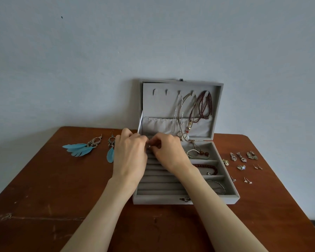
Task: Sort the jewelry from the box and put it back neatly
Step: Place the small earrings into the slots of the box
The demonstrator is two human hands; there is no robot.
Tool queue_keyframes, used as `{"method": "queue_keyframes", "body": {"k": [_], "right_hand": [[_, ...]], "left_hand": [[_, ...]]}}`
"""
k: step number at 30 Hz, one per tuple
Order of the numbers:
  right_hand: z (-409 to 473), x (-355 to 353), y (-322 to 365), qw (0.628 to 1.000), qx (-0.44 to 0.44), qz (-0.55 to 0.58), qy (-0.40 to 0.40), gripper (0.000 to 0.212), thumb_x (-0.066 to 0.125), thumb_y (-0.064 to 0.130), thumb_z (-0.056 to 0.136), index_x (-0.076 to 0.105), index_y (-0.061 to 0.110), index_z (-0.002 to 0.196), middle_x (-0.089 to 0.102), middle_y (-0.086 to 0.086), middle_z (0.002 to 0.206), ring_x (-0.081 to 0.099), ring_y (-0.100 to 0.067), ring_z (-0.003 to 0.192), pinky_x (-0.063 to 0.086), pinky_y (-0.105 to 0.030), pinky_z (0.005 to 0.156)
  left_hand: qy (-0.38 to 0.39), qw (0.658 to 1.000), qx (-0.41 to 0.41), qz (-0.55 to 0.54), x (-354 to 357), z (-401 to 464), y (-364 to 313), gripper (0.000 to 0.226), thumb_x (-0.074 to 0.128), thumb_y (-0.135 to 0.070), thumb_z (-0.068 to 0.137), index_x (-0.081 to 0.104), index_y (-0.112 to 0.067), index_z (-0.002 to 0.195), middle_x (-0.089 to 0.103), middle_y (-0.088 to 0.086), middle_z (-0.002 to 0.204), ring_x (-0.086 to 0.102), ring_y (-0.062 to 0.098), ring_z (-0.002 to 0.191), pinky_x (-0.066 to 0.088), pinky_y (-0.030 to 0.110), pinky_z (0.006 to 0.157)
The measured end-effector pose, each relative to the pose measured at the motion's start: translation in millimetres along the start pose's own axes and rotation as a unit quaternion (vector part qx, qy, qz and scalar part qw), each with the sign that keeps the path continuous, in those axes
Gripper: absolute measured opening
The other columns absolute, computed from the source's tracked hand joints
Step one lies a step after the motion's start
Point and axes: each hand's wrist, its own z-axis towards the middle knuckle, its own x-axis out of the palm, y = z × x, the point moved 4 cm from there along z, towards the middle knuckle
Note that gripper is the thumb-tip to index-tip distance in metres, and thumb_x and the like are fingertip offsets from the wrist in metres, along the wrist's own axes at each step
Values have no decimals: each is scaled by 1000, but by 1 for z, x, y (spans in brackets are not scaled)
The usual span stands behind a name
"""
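A grey velvet jewelry box [171,199] stands open in the middle of the brown table [53,197]. My left hand [130,155] and my right hand [168,151] meet over the far end of the box's ring rolls [158,186], fingertips pinching a small dark piece of jewelry [150,142] between them. What that piece is I cannot make out. Necklaces [187,113] and a dark red bead strand [205,104] hang from hooks in the lid. A red bead bracelet [210,168] lies in a right-hand compartment.
Two blue feather earrings [80,148] lie on the table left of the box. Several small earrings and studs [243,160] are spread on the table to its right. A grey wall stands right behind the lid.
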Motion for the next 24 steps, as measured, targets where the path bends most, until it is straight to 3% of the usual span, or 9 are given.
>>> {"method": "queue_keyframes", "body": {"k": [11,20,24], "right_hand": [[1,2,-4,999,13,44,-22,18,62,9,83,71,11,99,71,-7,101,62,-22,95,47,-29,88],[0,2,-3,999,9,22,-35,16,61,11,84,71,10,97,70,-8,100,61,-24,94,47,-32,87],[0,2,-4,999,8,22,-41,15,61,12,84,71,10,95,70,-9,98,61,-24,93,48,-34,86]], "left_hand": [[-28,999,-15,-28,9,-1,6,19,81,5,58,73,-7,71,66,5,62,54,27,69,44,37,59],[-21,1000,-14,-9,13,-1,6,22,81,8,55,73,-8,67,64,4,59,51,26,66,43,35,56],[14,999,-29,21,13,-3,3,18,70,8,66,72,-9,71,66,6,65,49,27,74,33,37,65]]}}
